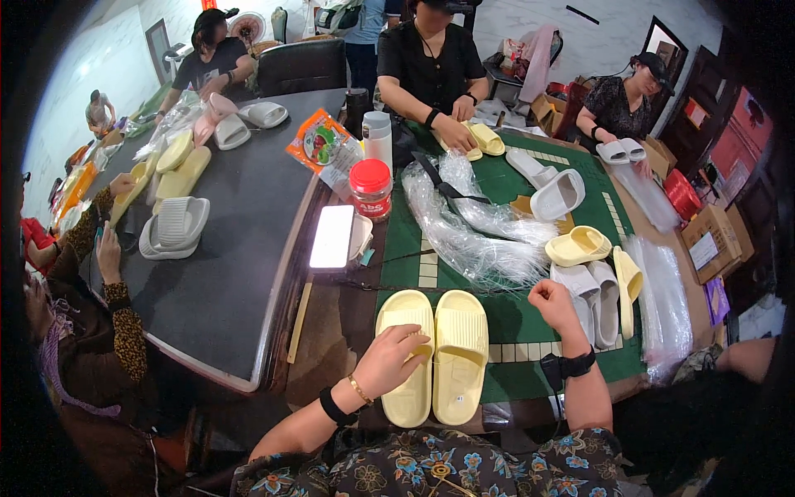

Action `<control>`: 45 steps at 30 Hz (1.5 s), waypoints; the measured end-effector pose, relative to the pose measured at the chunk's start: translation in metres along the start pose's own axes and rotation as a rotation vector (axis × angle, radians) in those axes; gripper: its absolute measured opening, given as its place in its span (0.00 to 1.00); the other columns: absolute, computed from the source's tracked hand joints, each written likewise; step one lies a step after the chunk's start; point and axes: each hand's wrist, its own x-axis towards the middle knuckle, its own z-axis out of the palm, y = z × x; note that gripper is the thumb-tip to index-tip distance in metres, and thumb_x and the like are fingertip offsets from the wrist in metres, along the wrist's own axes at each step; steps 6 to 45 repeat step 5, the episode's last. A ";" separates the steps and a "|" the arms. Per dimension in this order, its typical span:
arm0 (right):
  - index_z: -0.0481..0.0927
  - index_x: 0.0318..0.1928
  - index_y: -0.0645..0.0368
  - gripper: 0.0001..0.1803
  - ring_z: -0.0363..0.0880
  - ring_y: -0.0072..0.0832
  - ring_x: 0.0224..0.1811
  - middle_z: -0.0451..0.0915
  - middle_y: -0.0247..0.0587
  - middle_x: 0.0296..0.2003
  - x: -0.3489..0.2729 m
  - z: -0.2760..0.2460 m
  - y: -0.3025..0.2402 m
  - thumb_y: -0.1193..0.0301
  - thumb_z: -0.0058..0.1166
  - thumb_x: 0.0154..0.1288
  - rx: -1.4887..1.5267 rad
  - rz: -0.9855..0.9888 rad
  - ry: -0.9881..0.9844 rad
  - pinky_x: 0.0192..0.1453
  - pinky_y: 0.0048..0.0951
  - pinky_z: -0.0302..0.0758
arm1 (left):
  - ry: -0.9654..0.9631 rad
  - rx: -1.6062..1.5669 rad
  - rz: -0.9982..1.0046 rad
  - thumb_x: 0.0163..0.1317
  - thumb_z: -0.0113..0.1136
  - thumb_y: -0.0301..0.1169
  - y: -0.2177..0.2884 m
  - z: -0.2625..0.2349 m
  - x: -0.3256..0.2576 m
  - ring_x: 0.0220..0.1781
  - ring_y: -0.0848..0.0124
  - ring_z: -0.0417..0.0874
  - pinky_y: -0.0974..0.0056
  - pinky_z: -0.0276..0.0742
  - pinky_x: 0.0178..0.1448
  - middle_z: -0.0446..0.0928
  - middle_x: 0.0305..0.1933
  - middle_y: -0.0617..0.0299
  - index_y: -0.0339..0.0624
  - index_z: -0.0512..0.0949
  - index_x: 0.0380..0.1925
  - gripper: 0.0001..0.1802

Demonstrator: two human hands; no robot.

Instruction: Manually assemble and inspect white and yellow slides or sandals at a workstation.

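Note:
A pair of pale yellow slide slippers lies side by side in front of me, the left slipper [406, 308] and the right slipper [460, 356], both with ribbed straps. My left hand [386, 361] rests over the left slipper's strap, its fingers stretched out and the thumb apart. Closed and curled, my right hand [556, 306] hovers above the green mat to the right of the pair. Whether a thin strand is pinched in it cannot be made out. Just beyond it spreads a bundle of clear plastic strands [472, 248] with a black band across it.
Grey slippers [575, 286] and a yellow slipper [578, 246] sit right of my right hand, beside clear plastic sleeves [662, 306]. A phone [332, 238] and a red-lidded jar [370, 189] stand far left. Across the table, a co-worker [431, 74] handles yellow slippers.

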 end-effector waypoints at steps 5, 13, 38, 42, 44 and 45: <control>0.81 0.30 0.61 0.06 0.78 0.31 0.27 0.83 0.38 0.28 -0.003 0.012 -0.009 0.72 0.57 0.58 -0.270 -0.055 -0.083 0.33 0.31 0.74 | -0.011 -0.025 0.002 0.59 0.64 0.31 -0.001 -0.001 0.000 0.59 0.54 0.76 0.54 0.73 0.63 0.76 0.56 0.50 0.41 0.79 0.49 0.18; 0.81 0.30 0.61 0.06 0.78 0.31 0.27 0.83 0.38 0.28 -0.003 0.012 -0.009 0.72 0.57 0.58 -0.270 -0.055 -0.083 0.33 0.31 0.74 | -0.011 -0.025 0.002 0.59 0.64 0.31 -0.001 -0.001 0.000 0.59 0.54 0.76 0.54 0.73 0.63 0.76 0.56 0.50 0.41 0.79 0.49 0.18; 0.81 0.30 0.61 0.06 0.78 0.31 0.27 0.83 0.38 0.28 -0.003 0.012 -0.009 0.72 0.57 0.58 -0.270 -0.055 -0.083 0.33 0.31 0.74 | -0.011 -0.025 0.002 0.59 0.64 0.31 -0.001 -0.001 0.000 0.59 0.54 0.76 0.54 0.73 0.63 0.76 0.56 0.50 0.41 0.79 0.49 0.18; 0.81 0.30 0.61 0.06 0.78 0.31 0.27 0.83 0.38 0.28 -0.003 0.012 -0.009 0.72 0.57 0.58 -0.270 -0.055 -0.083 0.33 0.31 0.74 | -0.011 -0.025 0.002 0.59 0.64 0.31 -0.001 -0.001 0.000 0.59 0.54 0.76 0.54 0.73 0.63 0.76 0.56 0.50 0.41 0.79 0.49 0.18; 0.81 0.30 0.61 0.06 0.78 0.31 0.27 0.83 0.38 0.28 -0.003 0.012 -0.009 0.72 0.57 0.58 -0.270 -0.055 -0.083 0.33 0.31 0.74 | -0.011 -0.025 0.002 0.59 0.64 0.31 -0.001 -0.001 0.000 0.59 0.54 0.76 0.54 0.73 0.63 0.76 0.56 0.50 0.41 0.79 0.49 0.18; 0.81 0.30 0.61 0.06 0.78 0.31 0.27 0.83 0.38 0.28 -0.003 0.012 -0.009 0.72 0.57 0.58 -0.270 -0.055 -0.083 0.33 0.31 0.74 | -0.011 -0.025 0.002 0.59 0.64 0.31 -0.001 -0.001 0.000 0.59 0.54 0.76 0.54 0.73 0.63 0.76 0.56 0.50 0.41 0.79 0.49 0.18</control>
